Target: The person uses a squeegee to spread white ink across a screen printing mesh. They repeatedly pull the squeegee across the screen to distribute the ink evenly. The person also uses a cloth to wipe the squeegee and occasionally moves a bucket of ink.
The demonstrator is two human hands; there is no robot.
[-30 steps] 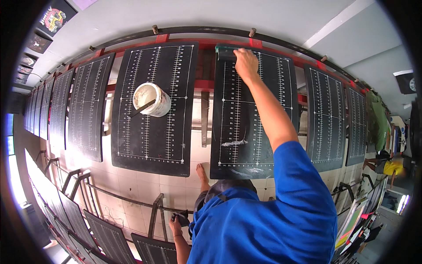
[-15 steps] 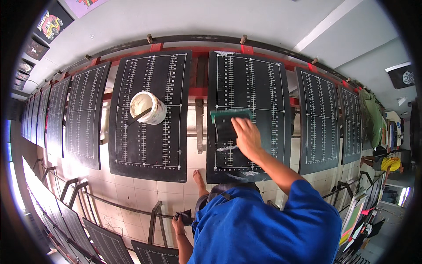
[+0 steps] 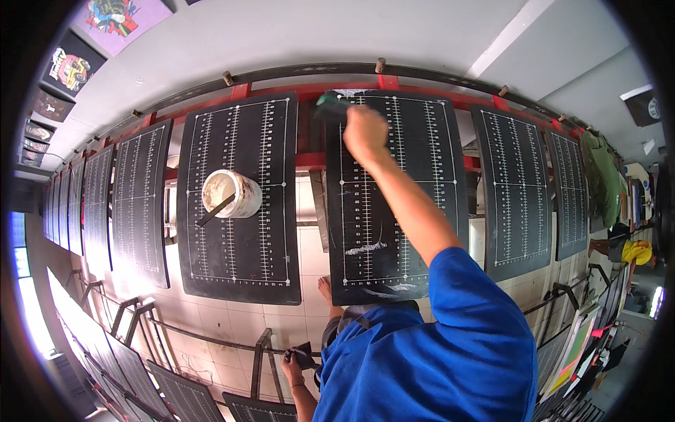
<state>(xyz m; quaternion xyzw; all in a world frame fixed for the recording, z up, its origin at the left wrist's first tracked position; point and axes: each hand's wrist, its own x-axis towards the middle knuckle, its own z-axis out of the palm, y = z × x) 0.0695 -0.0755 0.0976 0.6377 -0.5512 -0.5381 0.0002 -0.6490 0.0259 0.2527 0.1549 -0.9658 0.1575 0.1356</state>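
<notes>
Left hand (image 3: 290,367): low beside the waist, fingers curled round a small black item (image 3: 302,355), kind not determinable; no clear change. Right hand (image 3: 366,132): closed on the dark body of a green-edged squeegee (image 3: 330,107), exact finger placement lost to blur. Half a second ago the squeegee stood mid-board; it is now at the far left corner of the black platen board (image 3: 394,204), partly beyond its left edge. Contact with the board cannot be told. Judgement: one stroke has ended and the blade is repositioned, with coverage uneven.

Condition of the board, near end first: pale smears (image 3: 390,290) at the near edge; a ragged white streak (image 3: 365,249) across the lower left; white residue (image 3: 351,92) at the far edge. White ruled scales remain legible.

Left neighbouring board (image 3: 235,267) carries a stained white bucket (image 3: 242,197), a dark flat stick (image 3: 216,210) across its rim. Beyond: red frame (image 3: 310,159); far right, a person in yellow (image 3: 636,252).
</notes>
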